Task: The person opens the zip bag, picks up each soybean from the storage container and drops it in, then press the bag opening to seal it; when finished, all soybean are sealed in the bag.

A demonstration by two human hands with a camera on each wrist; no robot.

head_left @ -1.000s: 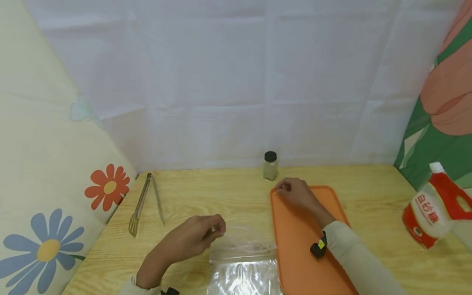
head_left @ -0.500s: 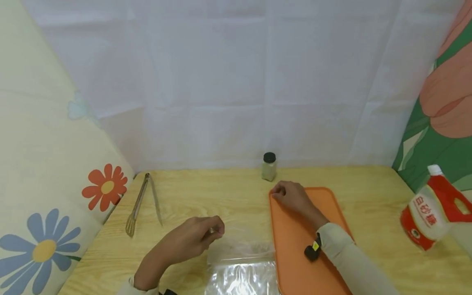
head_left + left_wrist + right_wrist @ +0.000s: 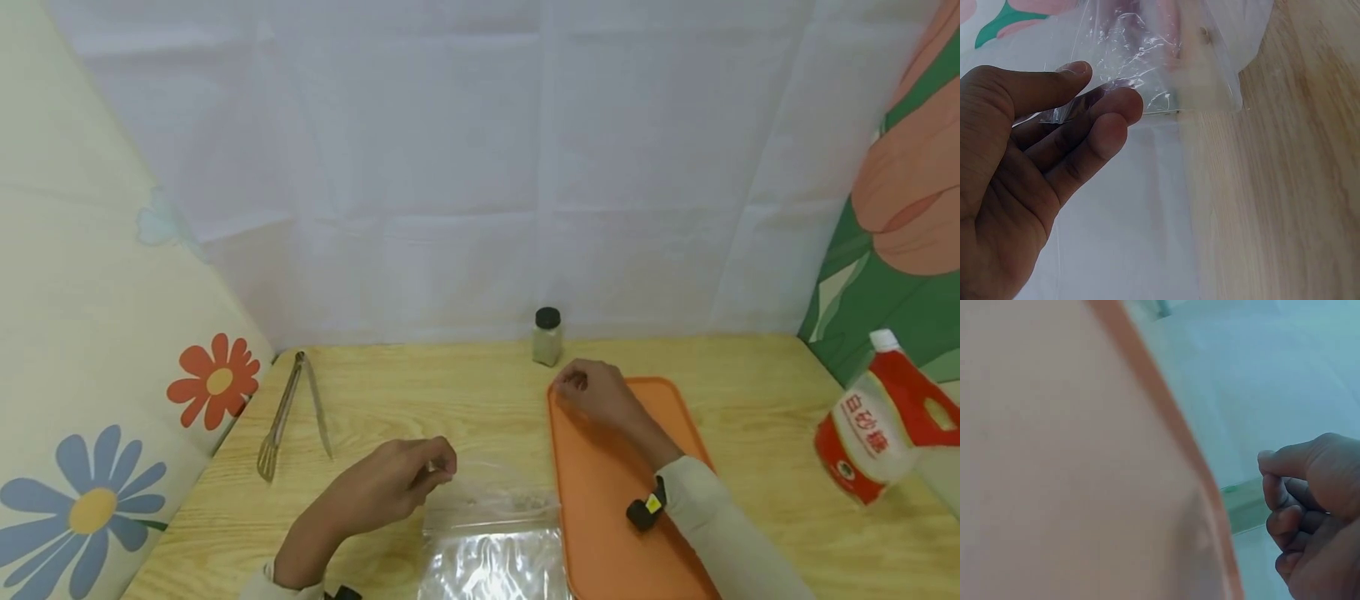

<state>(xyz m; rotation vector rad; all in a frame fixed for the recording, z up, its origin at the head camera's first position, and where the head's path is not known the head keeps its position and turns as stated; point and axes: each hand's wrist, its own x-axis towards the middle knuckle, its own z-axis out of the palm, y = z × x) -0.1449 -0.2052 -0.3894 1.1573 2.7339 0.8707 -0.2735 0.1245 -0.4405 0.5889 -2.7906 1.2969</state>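
My left hand (image 3: 393, 483) pinches the upper left edge of a clear zip bag (image 3: 495, 567). In the left wrist view, the bag's glossy film (image 3: 1135, 69) runs between the thumb and fingers. The bag lies on the table, its zip strip across the upper part. Over the far left corner of an orange tray (image 3: 607, 533) hovers my right hand (image 3: 600, 396). Its thumb tip meets the curled index finger, and I see nothing between them in the right wrist view, where the tray (image 3: 1085, 456) fills the left side.
A small jar with a black lid (image 3: 547, 337) stands behind the tray. Metal tongs (image 3: 281, 417) lie spread at the left. A red and white spouted pouch (image 3: 862, 433) stands at the right. White cloth (image 3: 435, 167) hangs along the table's back edge.
The right hand shifts slightly left near the tray's corner; its fingertips stay together. The left hand keeps its pinch on the bag and barely moves.
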